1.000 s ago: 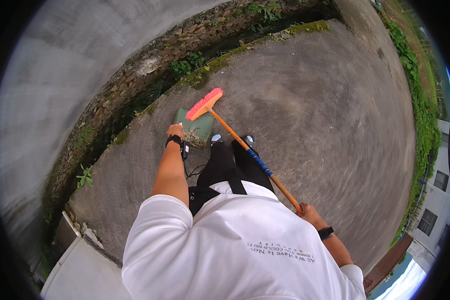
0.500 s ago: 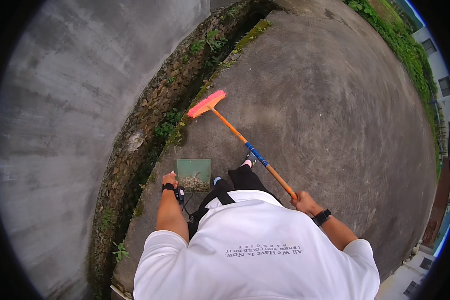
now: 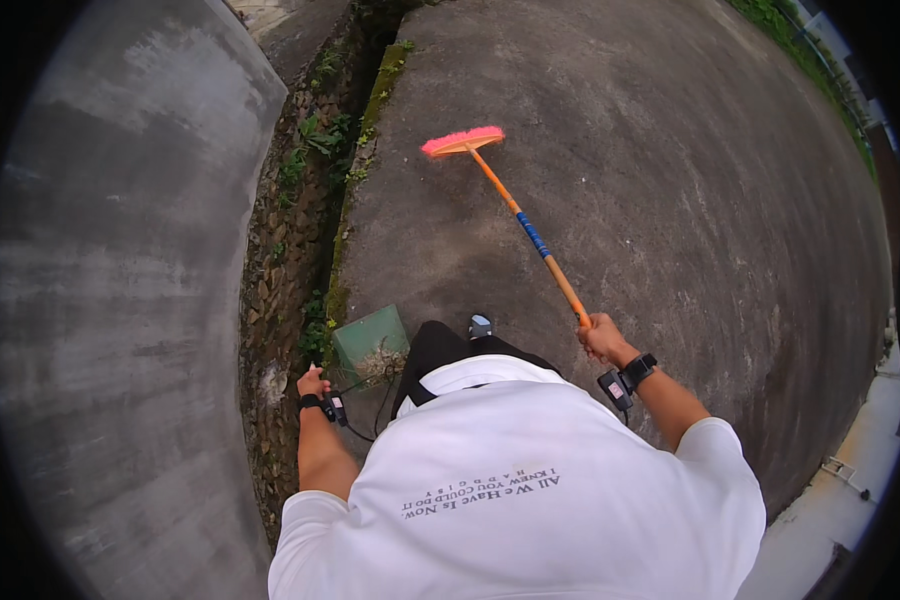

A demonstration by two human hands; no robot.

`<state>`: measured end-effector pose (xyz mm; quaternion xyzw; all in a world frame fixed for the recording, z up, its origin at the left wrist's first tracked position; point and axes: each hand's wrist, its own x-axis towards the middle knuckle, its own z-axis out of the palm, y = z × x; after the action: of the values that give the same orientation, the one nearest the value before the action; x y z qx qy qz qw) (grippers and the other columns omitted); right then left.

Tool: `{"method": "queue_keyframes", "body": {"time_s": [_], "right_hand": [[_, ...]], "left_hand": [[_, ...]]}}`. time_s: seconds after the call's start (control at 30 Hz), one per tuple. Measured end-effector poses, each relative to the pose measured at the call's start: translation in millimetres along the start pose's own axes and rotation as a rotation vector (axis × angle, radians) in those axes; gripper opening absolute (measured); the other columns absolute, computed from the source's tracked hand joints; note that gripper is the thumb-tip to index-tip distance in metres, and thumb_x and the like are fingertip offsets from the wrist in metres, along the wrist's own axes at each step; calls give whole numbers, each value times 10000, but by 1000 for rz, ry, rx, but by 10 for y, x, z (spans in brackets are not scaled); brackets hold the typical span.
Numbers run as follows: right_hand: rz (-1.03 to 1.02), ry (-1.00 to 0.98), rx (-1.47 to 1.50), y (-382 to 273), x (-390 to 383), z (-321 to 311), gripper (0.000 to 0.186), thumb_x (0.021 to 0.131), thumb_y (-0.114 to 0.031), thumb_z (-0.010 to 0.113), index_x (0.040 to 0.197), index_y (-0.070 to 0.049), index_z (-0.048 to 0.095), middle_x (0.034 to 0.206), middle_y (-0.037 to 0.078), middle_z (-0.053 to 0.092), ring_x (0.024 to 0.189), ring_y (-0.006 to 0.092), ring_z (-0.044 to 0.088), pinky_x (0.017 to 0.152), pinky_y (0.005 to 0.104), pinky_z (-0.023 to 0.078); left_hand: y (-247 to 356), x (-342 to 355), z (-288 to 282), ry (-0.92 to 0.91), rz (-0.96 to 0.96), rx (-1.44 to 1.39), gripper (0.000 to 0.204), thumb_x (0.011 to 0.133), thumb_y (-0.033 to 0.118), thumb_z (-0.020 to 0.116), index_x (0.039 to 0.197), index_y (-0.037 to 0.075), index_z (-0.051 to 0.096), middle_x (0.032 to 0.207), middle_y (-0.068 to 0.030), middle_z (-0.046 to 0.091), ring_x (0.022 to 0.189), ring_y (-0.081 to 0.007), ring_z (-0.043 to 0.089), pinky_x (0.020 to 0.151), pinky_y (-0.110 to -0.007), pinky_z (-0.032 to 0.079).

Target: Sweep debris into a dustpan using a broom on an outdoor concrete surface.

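My right hand (image 3: 603, 339) is wrapped round the upper end of a long orange broom (image 3: 560, 281) with a blue band on its shaft. Its head, orange with pink bristles, lies ahead of me over the concrete. At my left side, my left hand (image 3: 313, 384) is closed, apparently on the handle of a green dustpan (image 3: 369, 336); the fingers mostly hide the grip. Dry leaves and debris (image 3: 381, 364) sit in the pan, close by my leg.
A stone-lined ditch (image 3: 310, 200) with weeds runs along my left, its mossy concrete edge (image 3: 368, 125) near the dustpan. Beyond it rises a grey wall (image 3: 140, 300). Concrete ground (image 3: 670, 220) spreads ahead and right; greenery and a white building edge the far right.
The broom head has swung away from the ditch edge, ahead and to the right. The dustpan has turned and tilted beside my left hand. My body has moved forward and turned, with one foot ahead.
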<state>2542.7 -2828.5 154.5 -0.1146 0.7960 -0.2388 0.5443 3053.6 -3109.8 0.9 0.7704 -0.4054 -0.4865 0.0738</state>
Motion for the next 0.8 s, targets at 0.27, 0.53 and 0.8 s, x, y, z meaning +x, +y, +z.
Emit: {"method": "queue_keyframes", "body": {"time_s": [0.27,0.53,0.8], "right_hand": [[112,231,395,-47,302,-373,121,718,-74,431,602,-39,417,451,14,402,317,91,386,246,222,263],[192,412,720,26,980,-679,74,697,-24,418,629,3,423,443,51,399,330,132,388,276,246,271],[244,231,607,-786,1035,-36,109,676,-14,402,574,10,430,432,59,408,319,149,393,282,260,282]], "left_hand": [[1151,507,331,-73,8,78,355,794,364,395,970,84,527,481,-57,494,338,-127,423,291,-270,258],[2131,1197,860,-210,20,-20,291,741,231,467,979,71,517,502,-76,500,362,-155,439,326,-290,289],[2938,1623,1359,-267,-4,35,266,728,193,501,927,19,532,486,-89,489,365,-155,440,346,-290,354]]}}
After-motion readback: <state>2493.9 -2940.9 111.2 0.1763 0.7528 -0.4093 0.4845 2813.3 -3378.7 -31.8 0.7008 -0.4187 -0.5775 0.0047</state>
